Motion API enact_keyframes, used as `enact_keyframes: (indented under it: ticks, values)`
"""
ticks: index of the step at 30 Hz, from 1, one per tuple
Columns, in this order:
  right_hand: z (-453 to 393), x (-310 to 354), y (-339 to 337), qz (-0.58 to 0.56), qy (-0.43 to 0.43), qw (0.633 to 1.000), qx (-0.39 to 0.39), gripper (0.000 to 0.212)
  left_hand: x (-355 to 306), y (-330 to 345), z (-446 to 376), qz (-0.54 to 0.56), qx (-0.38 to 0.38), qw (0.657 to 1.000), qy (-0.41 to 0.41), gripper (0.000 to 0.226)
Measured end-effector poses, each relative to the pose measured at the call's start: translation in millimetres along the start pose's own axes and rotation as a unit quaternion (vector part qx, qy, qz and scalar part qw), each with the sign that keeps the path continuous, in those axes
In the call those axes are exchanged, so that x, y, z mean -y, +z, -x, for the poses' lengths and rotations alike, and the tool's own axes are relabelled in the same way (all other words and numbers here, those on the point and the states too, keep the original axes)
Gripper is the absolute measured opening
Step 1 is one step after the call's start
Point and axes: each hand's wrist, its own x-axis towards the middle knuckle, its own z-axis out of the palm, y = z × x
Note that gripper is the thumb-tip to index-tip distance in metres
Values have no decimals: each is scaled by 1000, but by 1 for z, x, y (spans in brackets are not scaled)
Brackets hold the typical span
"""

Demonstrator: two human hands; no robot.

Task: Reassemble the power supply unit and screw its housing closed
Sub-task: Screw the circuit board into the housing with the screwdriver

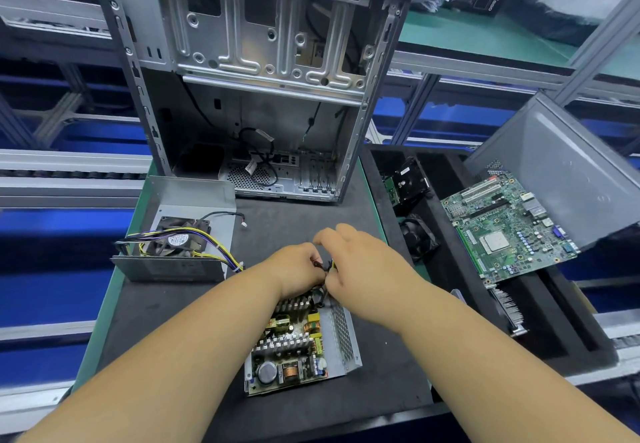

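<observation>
Both hands meet over the far end of an open power supply unit [301,342] on a dark mat [388,380]: the left hand [298,271] and right hand [356,262] pinch a small dark wire connector [323,266] between curled fingers. The unit's cover [180,234], with fan [180,240] and wire bundle, lies to the left; the fan's round label is unreadable. An empty computer case [249,71] stands behind, a motherboard [505,231] to the right.

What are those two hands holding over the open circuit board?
Both the left hand and the right hand pinch a small bundle of wires at the board's far end.
</observation>
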Motion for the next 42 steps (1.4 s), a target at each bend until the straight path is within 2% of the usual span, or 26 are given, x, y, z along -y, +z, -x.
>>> enact_keyframes:
  ticks: [2,7,11,15,18,21,25,29,35,42]
  values:
    - [0,-1,-2,-19,-3,1000,0,39,0,-1,0,-12,6,1000,5,23]
    - [1,-2,1,78,21,997,-16,30,0,-2,2,0,7,1000,2,17]
    - [2,-2,-1,18,9,1000,-20,27,0,0,1,24,-5,1000,-8,2]
    - [2,-3,0,-31,19,999,-2,24,1,1,1,19,-1,1000,-7,1]
    - [0,-6,2,21,30,999,-10,20,0,0,2,10,4,1000,-14,19]
    - [-4,-6,6,61,43,997,-29,24,-1,0,2,8,5,1000,-21,25]
    - [-5,-4,14,11,73,995,-60,16,-1,0,2,1,13,1000,-17,22]
    - [-2,-1,17,-42,93,992,-76,19,0,0,2,2,22,1000,-18,22]
    - [-1,-2,8,-71,98,992,-21,13,-1,1,0,-3,13,1000,-24,8]
    - [-8,1,2,35,113,993,18,28,-1,-1,1,-8,16,1000,-23,9]
